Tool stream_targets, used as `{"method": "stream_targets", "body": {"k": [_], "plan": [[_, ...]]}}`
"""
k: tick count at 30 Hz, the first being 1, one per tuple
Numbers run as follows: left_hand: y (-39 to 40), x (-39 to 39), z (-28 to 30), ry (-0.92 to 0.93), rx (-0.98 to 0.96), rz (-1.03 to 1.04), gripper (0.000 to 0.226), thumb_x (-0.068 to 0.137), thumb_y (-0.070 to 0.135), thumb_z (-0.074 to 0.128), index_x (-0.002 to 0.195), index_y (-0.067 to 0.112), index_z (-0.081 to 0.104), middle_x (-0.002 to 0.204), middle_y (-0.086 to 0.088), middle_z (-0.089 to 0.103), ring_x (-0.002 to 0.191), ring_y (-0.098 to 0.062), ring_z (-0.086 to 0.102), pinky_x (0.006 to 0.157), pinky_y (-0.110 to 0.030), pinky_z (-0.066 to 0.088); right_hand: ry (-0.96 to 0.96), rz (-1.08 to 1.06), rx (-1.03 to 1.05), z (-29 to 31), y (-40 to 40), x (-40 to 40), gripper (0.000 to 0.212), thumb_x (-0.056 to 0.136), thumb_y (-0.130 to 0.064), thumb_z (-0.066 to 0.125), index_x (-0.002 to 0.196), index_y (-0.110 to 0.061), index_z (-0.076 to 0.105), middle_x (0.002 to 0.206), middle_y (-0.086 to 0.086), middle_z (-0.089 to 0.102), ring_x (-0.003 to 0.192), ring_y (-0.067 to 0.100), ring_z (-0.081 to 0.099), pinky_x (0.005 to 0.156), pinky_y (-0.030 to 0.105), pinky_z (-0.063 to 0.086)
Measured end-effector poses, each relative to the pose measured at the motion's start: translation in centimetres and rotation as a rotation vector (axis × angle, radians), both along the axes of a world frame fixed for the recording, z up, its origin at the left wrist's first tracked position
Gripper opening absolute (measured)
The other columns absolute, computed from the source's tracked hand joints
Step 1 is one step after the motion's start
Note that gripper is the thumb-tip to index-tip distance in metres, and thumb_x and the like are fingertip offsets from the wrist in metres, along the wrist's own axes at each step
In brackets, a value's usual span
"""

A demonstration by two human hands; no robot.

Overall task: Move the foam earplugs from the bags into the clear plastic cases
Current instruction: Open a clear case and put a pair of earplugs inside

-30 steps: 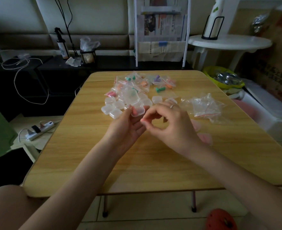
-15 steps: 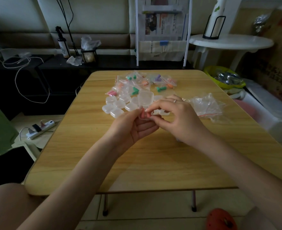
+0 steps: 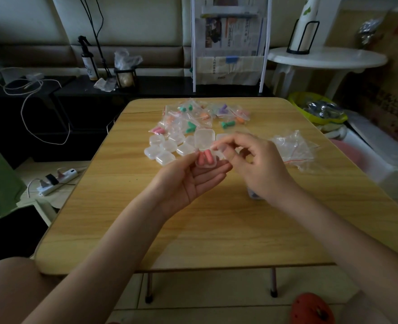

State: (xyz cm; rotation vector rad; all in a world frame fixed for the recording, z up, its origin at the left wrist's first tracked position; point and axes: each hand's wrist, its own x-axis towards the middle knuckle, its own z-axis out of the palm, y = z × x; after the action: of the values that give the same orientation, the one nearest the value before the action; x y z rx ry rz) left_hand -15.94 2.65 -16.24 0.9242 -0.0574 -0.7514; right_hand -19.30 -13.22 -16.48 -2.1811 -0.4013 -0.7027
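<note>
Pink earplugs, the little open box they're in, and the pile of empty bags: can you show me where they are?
pink earplugs [image 3: 207, 158], head view, middle of the pair.
open case [image 3: 204, 138], head view, raised lid.
empty bags [image 3: 294, 148], head view, middle of the crumpled heap.

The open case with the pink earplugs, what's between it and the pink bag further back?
In the head view, closed clear cases lie between the open case and the pink bag.

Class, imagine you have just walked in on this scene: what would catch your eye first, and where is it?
First, the open clear case at the table's centre, with two pink earplugs inside, held by the left hand while the right hand touches its edge. Behind lie bagged colourful earplugs, and to the right empty bags.
</note>
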Motion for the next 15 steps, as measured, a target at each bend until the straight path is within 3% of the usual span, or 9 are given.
{"method": "stream_targets", "body": {"k": [4,8,11,13,15], "plan": [[-0.07,-0.12,-0.13,0.022,0.007,-0.013,0.046,0.102,0.022,0.032,0.124,-0.016,0.047,0.102,-0.027,0.068,0.086,-0.027,0.071,0.074,-0.03,0.059,0.033,-0.049,0.153,0.48,-0.31,0.15,0.02,0.099,-0.018,0.05,0.116,-0.02,0.059,0.112,-0.006,0.062,0.094,0.003,0.058,0.075,0.014,0.046],[-0.27,-0.39,-0.21,0.041,0.036,-0.072,0.048,0.103,0.026,0.032,0.12,-0.015,0.05,0.102,-0.027,0.068,0.087,-0.026,0.071,0.073,-0.029,0.059,0.293,0.082,0.221,0.13,-0.38,0.38,0.041,0.099,-0.014,0.048,0.138,-0.025,0.044,0.128,-0.009,0.056,0.116,-0.001,0.052,0.093,0.016,0.045],[-0.27,-0.26,-0.44,0.064,0.04,-0.072,0.055,0.102,0.033,0.03,0.121,-0.015,0.049,0.102,-0.028,0.067,0.088,-0.026,0.071,0.075,-0.03,0.059,0.266,0.104,0.238,0.36,-0.03,0.16,0.032,0.099,-0.011,0.048,0.129,-0.017,0.056,0.12,-0.008,0.062,0.114,0.0,0.056,0.089,0.018,0.048],[-0.07,-0.07,-0.56,0.085,0.016,-0.064,0.061,0.102,0.039,0.028,0.123,-0.014,0.048,0.107,-0.029,0.065,0.092,-0.029,0.07,0.079,-0.031,0.057,0.257,0.133,0.3,0.72,0.08,-0.06,0.025,0.099,-0.009,0.047,0.118,-0.011,0.062,0.106,-0.002,0.068,0.102,0.005,0.063,0.081,0.017,0.051],[0.09,-0.02,-0.54,0.084,0.011,-0.065,0.063,0.1,0.043,0.031,0.121,-0.013,0.052,0.108,-0.029,0.065,0.094,-0.03,0.069,0.079,-0.032,0.057,0.268,0.169,0.328,0.79,0.07,-0.28,0.022,0.099,-0.009,0.047,0.113,-0.008,0.063,0.091,0.005,0.071,0.091,0.012,0.068,0.079,0.025,0.056]]}}
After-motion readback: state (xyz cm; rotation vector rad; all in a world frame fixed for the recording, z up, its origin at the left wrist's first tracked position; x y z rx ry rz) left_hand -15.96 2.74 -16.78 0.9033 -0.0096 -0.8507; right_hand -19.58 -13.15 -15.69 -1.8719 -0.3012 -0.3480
